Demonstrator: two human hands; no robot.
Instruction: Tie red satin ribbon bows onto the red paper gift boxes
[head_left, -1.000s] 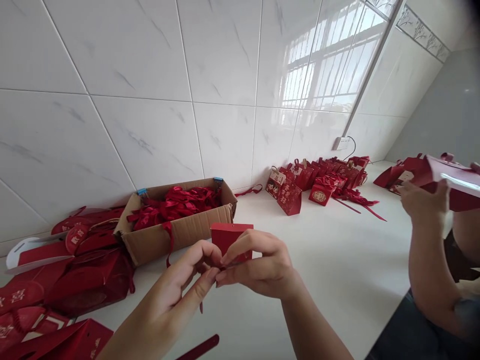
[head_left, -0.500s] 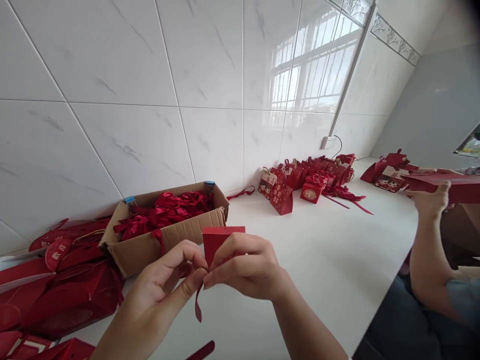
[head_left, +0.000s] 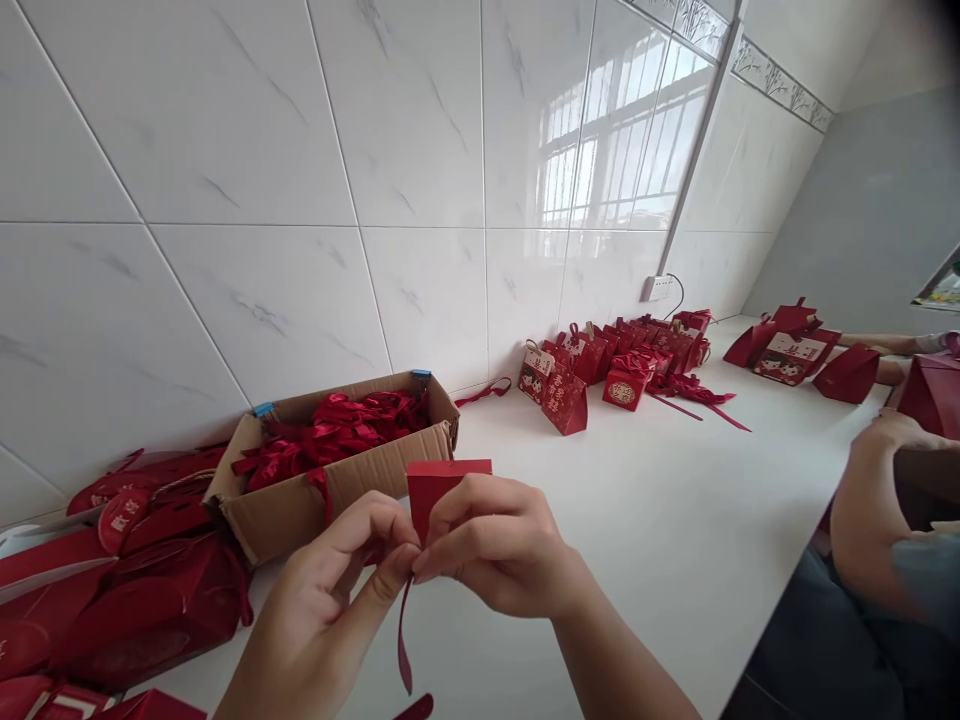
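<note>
In front of me my left hand (head_left: 341, 585) and my right hand (head_left: 495, 545) meet fingertip to fingertip, both closed in a pinch. Between them is a dark red ribbon (head_left: 405, 640), one end dangling below the fingers. Just behind the fingers stands a small red gift box (head_left: 431, 490), partly covered by my right hand. Whether the ribbon passes through the box cannot be made out. A second piece of ribbon (head_left: 416, 708) shows at the bottom edge.
A cardboard box (head_left: 375, 470) heaped with red ribbons (head_left: 352, 425) stands by the tiled wall. Larger red boxes (head_left: 165, 600) crowd the left. Several finished-looking gift boxes (head_left: 566, 400) line the wall to the right. A co-worker's arm (head_left: 862, 490) reaches over the table's right side.
The ribbon's dangling end hangs longer below my fingers. My hands stay pinched together. At right, the co-worker's hands have moved, and another red box now stands on the table there.
</note>
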